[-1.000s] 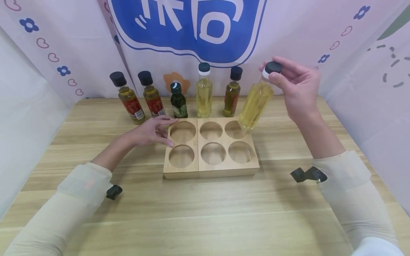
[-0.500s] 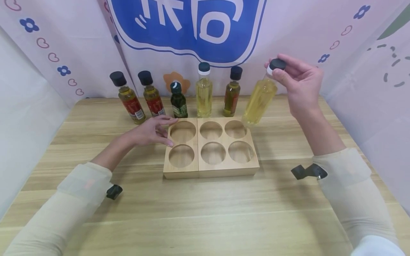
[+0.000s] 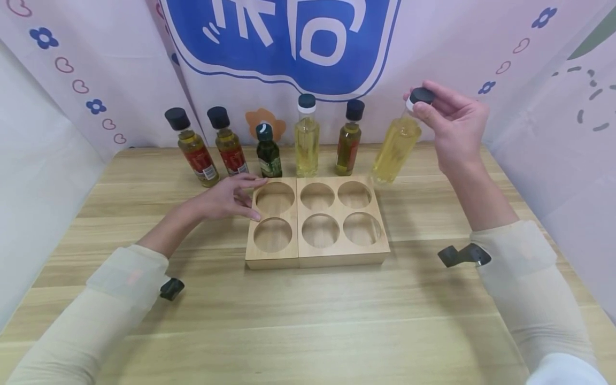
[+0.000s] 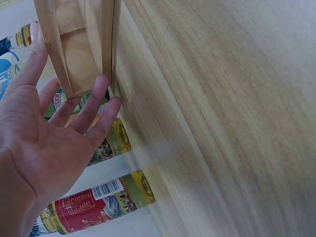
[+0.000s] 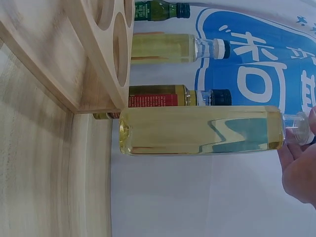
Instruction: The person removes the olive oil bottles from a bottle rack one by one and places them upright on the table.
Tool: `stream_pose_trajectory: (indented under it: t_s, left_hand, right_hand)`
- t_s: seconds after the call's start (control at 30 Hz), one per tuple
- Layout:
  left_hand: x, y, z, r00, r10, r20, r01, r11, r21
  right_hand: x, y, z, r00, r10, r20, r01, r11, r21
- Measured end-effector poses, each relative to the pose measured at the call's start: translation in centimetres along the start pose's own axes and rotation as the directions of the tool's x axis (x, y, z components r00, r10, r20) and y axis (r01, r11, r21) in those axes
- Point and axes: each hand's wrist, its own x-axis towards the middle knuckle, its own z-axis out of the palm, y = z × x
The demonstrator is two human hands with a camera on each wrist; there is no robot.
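My right hand (image 3: 430, 107) pinches the black cap of a clear bottle of yellow oil (image 3: 395, 145), which hangs slightly tilted. Its base is at the table just past the far right corner of a wooden rack (image 3: 295, 260) with six round empty holes; I cannot tell whether it touches. In the right wrist view the bottle (image 5: 197, 129) lies beside the rack (image 5: 94, 54), with my fingers (image 5: 298, 168) at its neck. My left hand (image 3: 231, 197) rests with straight fingers against the rack's left side, also seen in the left wrist view as hand (image 4: 54, 128) on rack (image 4: 74, 49).
Behind the rack stands a row of bottles: two red-labelled ones (image 3: 192, 148) (image 3: 229, 143), a small green one (image 3: 268, 153), a clear yellow one (image 3: 306, 140) and a dark one (image 3: 349, 140). Printed fabric walls (image 3: 96, 64) close in the wooden table (image 3: 308, 321).
My right hand carried the yellow bottle from above the rack's far right hole out to the right, straightening it and bringing its base down beside the rack. The left hand stayed put.
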Motion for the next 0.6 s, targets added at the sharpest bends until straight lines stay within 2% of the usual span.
stream_pose_trajectory:
  t_s: [0.13, 0.37, 0.6]
  left_hand:
    - [0.0, 0.1, 0.0, 1.000, -0.004, -0.002, 0.004, 1.000, 0.001]
    - [0.0, 0.2, 0.0, 1.000, -0.008, 0.000, 0.008, 1.000, -0.005]
    - [0.0, 0.1, -0.1, 1.000, -0.018, 0.001, 0.018, 1.000, 0.004]
  right_hand:
    - [0.1, 0.1, -0.1, 1.000, 0.018, -0.013, -0.018, 1.000, 0.014]
    - [0.5, 0.7, -0.3, 0.994, 0.101, -0.047, -0.098, 0.993, 0.070]
    - [0.5, 1.7, -0.7, 0.994, 0.090, -0.060, -0.091, 0.996, -0.009]
